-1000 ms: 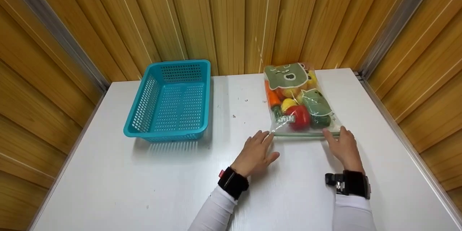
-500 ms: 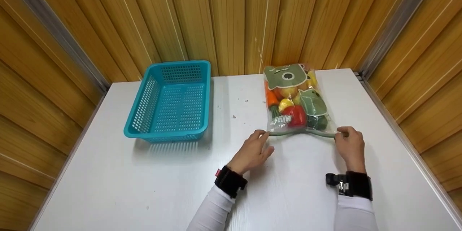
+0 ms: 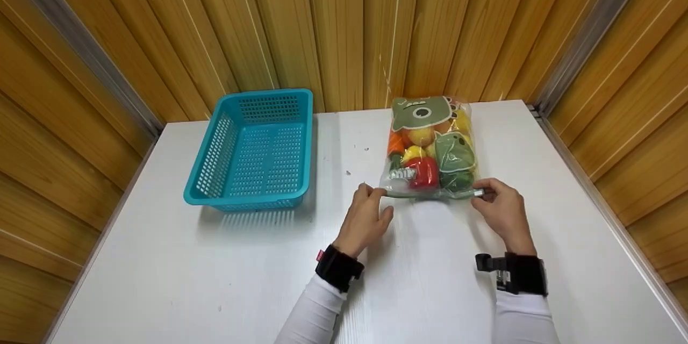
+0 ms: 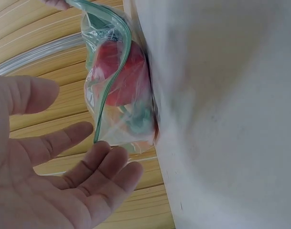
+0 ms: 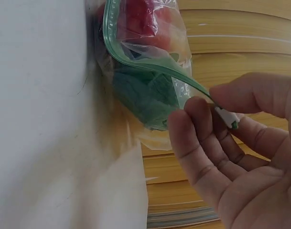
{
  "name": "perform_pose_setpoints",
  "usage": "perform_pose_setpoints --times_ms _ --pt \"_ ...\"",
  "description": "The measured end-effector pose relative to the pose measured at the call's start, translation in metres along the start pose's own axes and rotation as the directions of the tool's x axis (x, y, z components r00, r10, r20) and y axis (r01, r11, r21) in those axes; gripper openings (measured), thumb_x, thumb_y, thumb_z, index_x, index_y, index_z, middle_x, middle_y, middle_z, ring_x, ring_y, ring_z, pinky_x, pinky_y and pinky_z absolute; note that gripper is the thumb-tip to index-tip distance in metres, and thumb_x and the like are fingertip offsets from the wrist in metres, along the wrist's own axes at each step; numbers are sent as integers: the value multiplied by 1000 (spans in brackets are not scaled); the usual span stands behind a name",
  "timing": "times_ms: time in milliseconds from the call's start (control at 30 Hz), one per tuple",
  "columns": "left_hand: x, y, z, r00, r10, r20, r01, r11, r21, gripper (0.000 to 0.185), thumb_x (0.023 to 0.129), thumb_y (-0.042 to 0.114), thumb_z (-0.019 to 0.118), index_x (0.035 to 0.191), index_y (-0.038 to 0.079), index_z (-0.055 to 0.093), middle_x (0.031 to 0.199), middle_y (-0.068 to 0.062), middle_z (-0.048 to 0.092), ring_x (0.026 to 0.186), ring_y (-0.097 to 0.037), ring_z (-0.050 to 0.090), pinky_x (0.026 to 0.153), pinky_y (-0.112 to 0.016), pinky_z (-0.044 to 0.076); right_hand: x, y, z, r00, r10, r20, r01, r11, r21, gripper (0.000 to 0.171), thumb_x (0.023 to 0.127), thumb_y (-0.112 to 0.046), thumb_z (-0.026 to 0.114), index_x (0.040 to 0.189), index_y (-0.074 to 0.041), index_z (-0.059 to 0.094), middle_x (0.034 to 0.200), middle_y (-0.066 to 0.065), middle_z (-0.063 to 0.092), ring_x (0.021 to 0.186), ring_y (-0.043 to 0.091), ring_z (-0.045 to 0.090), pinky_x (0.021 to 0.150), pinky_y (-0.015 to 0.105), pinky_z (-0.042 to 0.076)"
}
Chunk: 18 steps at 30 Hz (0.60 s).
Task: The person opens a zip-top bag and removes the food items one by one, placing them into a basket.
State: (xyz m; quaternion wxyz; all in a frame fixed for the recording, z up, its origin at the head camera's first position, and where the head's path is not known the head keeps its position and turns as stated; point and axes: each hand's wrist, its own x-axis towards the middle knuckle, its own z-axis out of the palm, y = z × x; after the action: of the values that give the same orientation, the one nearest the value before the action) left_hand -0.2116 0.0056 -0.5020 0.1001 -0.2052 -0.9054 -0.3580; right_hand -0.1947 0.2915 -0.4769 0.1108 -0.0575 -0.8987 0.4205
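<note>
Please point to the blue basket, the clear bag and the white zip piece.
Blue basket (image 3: pixel 269 164): head view, perforated floor.
Clear bag (image 3: pixel 454 157): head view, green printed patch.
White zip piece (image 5: pixel 226 116): right wrist view, white side.

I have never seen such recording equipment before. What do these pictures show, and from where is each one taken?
There is no machine here: a person works with two bare hands, wearing black wrist straps. The wide picture is taken from the head, looking forward and down; the two closer ones are taken from the left and right wrists.

On the white table stands a turquoise perforated plastic basket. To its right lies a clear printed zip bag; inside are what look like a red bell pepper and a carrot, among other produce.

The right hand pinches the bag's green zip edge at one corner. The left hand has its fingertips at the opposite corner, thumb apart.
</note>
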Motion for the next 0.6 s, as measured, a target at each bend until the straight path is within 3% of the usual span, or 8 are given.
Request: perform_pose_setpoints --times_ms 100,267,433,600 --pt "0 2 -1 1000 11 -28 -11 1000 5 29 94 12 70 118 -3 69 98 -8 52 92 -23 52 81 -32 49 -1 -7 5 998 -68 -10 68 998 1 24 91 3 68 115 3 72 104 22 72 90 22 65 73 17 46" --pt "-1 8 -1 997 76 -32 -75 997 10 28 93 12 71 117 -1 70 99 -6 52 91 -21 52 81 -30 48 -1 -15 18 979 -188 -79 192 980 47 17 88 8 73 104 4 75 98 18 73 81 4 62 72 6 45" --pt "-1 11 1 989 143 -24 -142 989 28 30 91 12 72 118 2 68 105 -7 57 94 -20 55 85 -31 49 -2 -23 32 929 -349 -124 353 935 13 15 81 11 79 93 4 76 87 11 67 77 4 59 69 7 44" --pt "0 10 3 982 184 -44 -181 981 69 42 86 11 76 126 3 66 119 -10 63 106 -23 60 93 -36 51 -5 -33 44 876 -463 -137 471 881 38 17 77 14 81 89 3 76 100 12 65 89 17 61 74 15 49"
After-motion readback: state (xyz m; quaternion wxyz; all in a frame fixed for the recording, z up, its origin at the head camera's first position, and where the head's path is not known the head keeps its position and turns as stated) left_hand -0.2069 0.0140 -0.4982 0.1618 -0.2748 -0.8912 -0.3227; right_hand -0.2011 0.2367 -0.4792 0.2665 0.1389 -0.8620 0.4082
